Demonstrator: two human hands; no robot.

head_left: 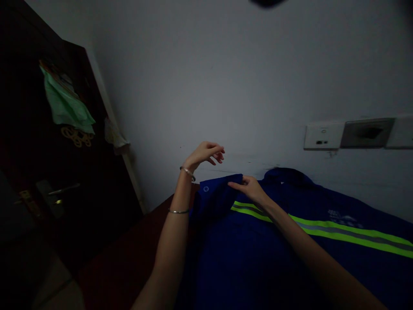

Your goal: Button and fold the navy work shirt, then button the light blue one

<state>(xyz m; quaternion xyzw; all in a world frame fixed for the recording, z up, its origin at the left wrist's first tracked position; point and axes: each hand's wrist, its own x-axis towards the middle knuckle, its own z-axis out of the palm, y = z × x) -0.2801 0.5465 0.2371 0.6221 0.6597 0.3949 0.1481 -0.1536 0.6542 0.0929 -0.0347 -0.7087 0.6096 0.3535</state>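
Observation:
A dark blue work jacket [226,245] with yellow-green and grey reflective stripes lies spread in front of me. My right hand [251,189] pinches the edge of a raised flap of its cloth between thumb and fingers. The flap looks like a sleeve end, with a round snap button [206,189] near its left corner. My left hand [206,154] hangs in the air just above that flap, apart from it, fingers loosely bent and holding nothing. Two bangles circle the left wrist and forearm. The jacket's lower part fades into shadow.
The jacket rests on a dark red surface [119,254] against a pale wall [193,86]. Wall sockets [323,136] sit at right, above the jacket. At left stands a dark door [106,202] with a metal handle [64,189] and a hanging green cloth [66,103].

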